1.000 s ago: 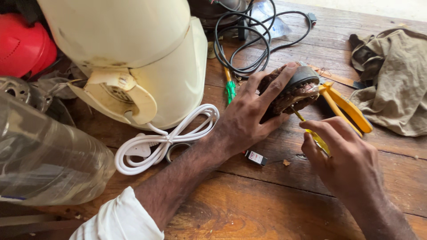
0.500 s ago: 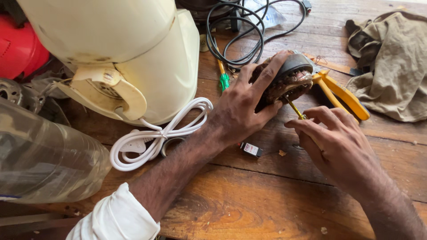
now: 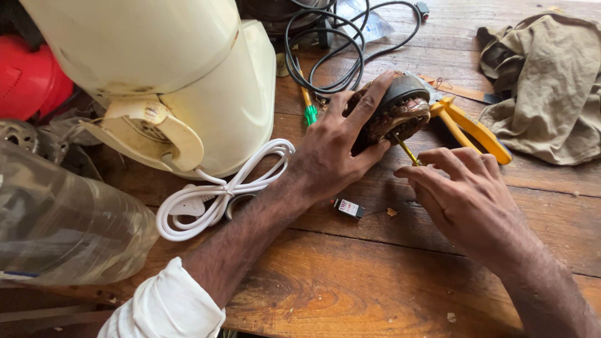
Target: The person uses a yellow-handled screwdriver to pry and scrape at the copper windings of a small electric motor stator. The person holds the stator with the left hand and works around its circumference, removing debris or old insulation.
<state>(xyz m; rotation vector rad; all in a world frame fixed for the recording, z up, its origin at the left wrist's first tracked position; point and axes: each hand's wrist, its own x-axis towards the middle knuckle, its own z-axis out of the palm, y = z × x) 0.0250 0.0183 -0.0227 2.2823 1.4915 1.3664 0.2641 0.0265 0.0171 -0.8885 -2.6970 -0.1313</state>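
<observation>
My left hand (image 3: 341, 147) grips a small round electric motor (image 3: 400, 112), brown with copper windings and a dark cap, tilted on the wooden table (image 3: 350, 281). My right hand (image 3: 466, 200) holds a yellow-handled screwdriver (image 3: 410, 153), whose tip points up into the underside of the motor. The screwdriver handle is mostly hidden inside my fingers. A tiny black component with a pale label (image 3: 349, 208) lies on the wood between my two wrists.
A cream appliance body (image 3: 188, 81) with a bundled white cord (image 3: 219, 191) lies at left. Yellow-handled pliers (image 3: 472, 128), a green-handled tool (image 3: 308, 109), black cables (image 3: 332, 50), an olive cloth (image 3: 544, 87), a clear plastic jar (image 3: 62, 231) and a red object (image 3: 28, 78) surround the work.
The view has shifted slightly. My right hand has moved in closer under the motor with the screwdriver, and my left hand keeps the same grip.
</observation>
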